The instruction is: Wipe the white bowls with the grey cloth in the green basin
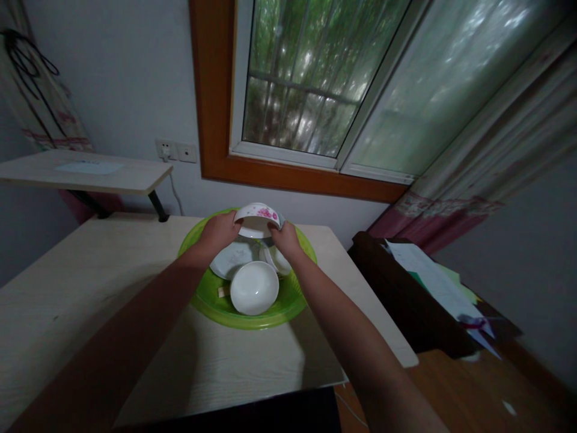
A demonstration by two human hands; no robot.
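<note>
A white round bowl with pink flowers on its outer wall (256, 225) is held up over the far half of a bright green round plastic basin (252, 323), tipped so that its opening faces the person. The left hand (222, 231) is closed on the bowl's left side, and the right hand (285, 237) grips its right side. Each hand is parted only by about the thickness of the bowl's wall; how the fingers lie behind it cannot be told. A scrap of greyish material (281, 219) shows at the right hand's fingers, too small to identify.

Below, inside the basin, a plain white round bowl (255, 288) sits towards the near rim. A shallow white dish (233, 258) lies towards the left rim, another white bowl (282, 262) leans towards the right rim, and a small pale block (223, 291) rests left of the plain bowl.

The basin stands by the far edge of a pale wood-grain table (234, 367), nearer its far right corner. At the far left, a pale raised shelf on black legs (90, 174) carries a paper sheet (89, 167).
</note>
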